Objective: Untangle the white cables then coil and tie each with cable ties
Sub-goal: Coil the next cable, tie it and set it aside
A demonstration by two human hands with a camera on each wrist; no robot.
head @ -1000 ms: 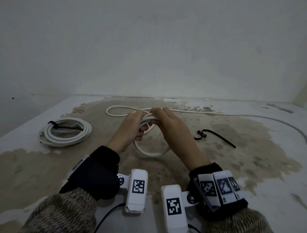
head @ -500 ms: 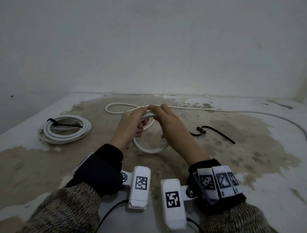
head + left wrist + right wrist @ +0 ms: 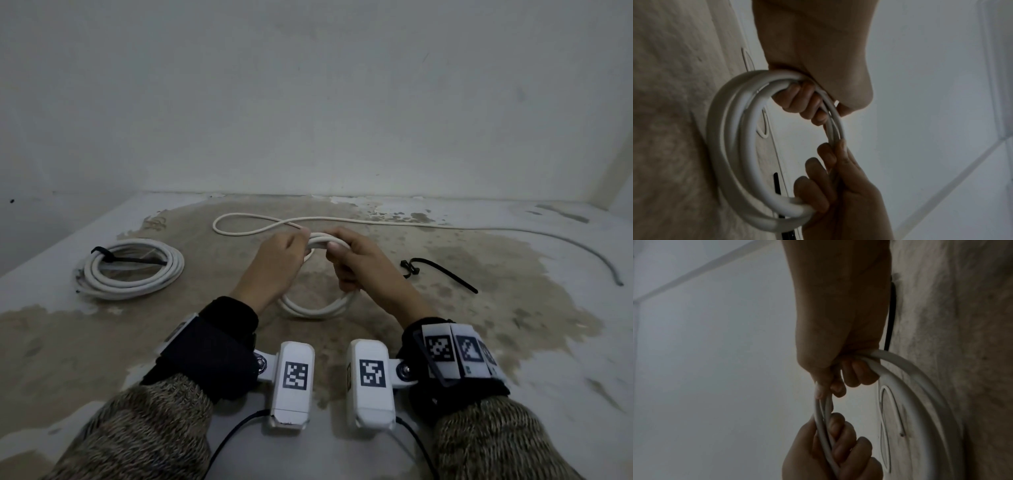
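Note:
A partly wound white cable coil [image 3: 315,308] stands upright between my hands, its lower arc near the floor. My left hand [image 3: 279,260] grips the coil's top left, fingers curled round the strands [image 3: 801,100]. My right hand [image 3: 356,263] grips the top right, fingers wrapped round the strands [image 3: 855,374]. The cable's loose length [image 3: 479,229] runs from my hands into a small loop on the far left, then sweeps right across the floor. A loose black cable tie [image 3: 438,274] lies right of my right hand. At left lies a second white coil [image 3: 130,270], bound with a black tie.
The floor [image 3: 513,342] is stained concrete, closed by a pale wall at the back and a corner at the far right. The cable's free end [image 3: 616,282] lies near the right edge. Wrist cameras sit on both forearms at the bottom.
My hands have drawn slightly apart along the top of the coil, so a short stretch of strands now shows between them. The tied coil and loose tie have not moved.

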